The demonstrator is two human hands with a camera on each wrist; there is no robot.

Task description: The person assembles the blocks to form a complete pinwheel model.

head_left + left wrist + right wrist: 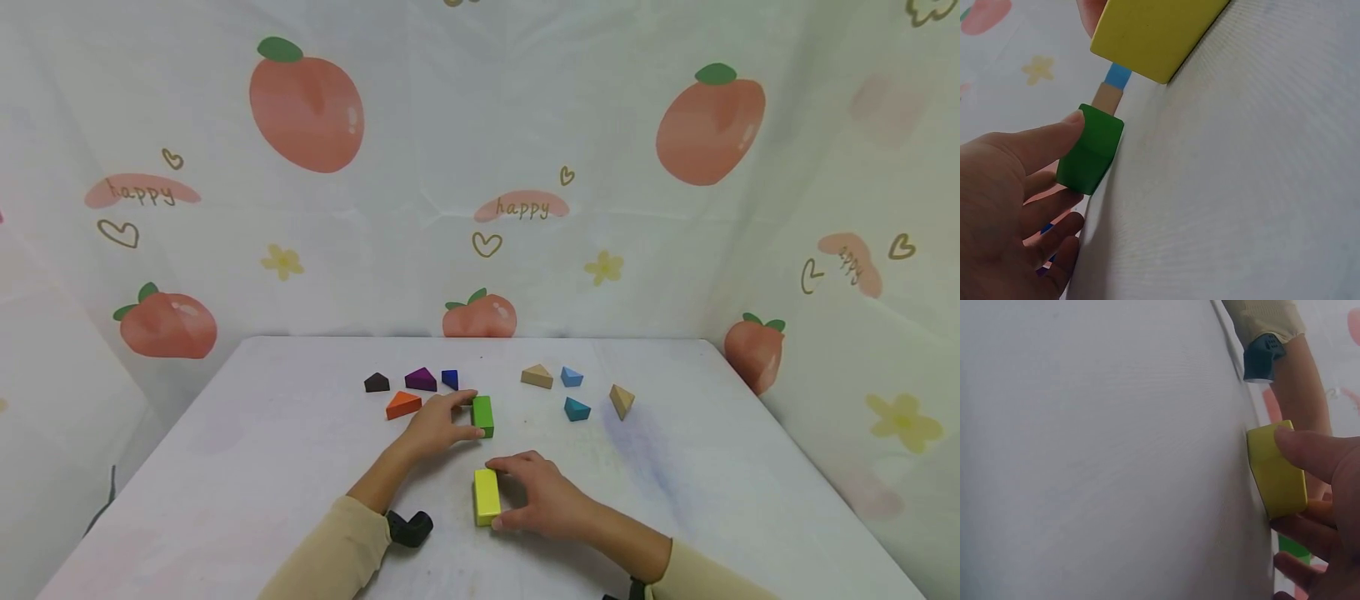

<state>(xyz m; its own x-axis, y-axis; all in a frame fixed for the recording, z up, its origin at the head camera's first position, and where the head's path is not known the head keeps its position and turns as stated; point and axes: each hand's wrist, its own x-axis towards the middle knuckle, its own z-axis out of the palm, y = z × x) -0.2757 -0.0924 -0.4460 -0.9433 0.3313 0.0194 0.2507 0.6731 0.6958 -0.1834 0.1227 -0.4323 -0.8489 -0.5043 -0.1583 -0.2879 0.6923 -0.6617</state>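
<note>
Lengthwise between thumb and forefinger, my left hand (pixel 438 425) pinches a green rectangular block (pixel 483 416) lying on the table. In the left wrist view the thumb lies on one end of the green block (pixel 1091 150). Closer to me, my right hand (pixel 543 497) holds a yellow rectangular block (pixel 487 497) by its two ends. The right wrist view shows the thumb on the near end of the yellow block (pixel 1277 469) and a finger at its far end. Both blocks point away from me, the yellow one in front of the green one.
Left of the green block are black (pixel 377 382), purple (pixel 421 379), dark blue (pixel 450 379) and orange (pixel 403 405) blocks. To its right lie two wooden wedges (pixel 537 376), a light blue block (pixel 572 377) and a teal one (pixel 577 409). A printed cloth (pixel 405 250) hangs behind the white table (pixel 262 433).
</note>
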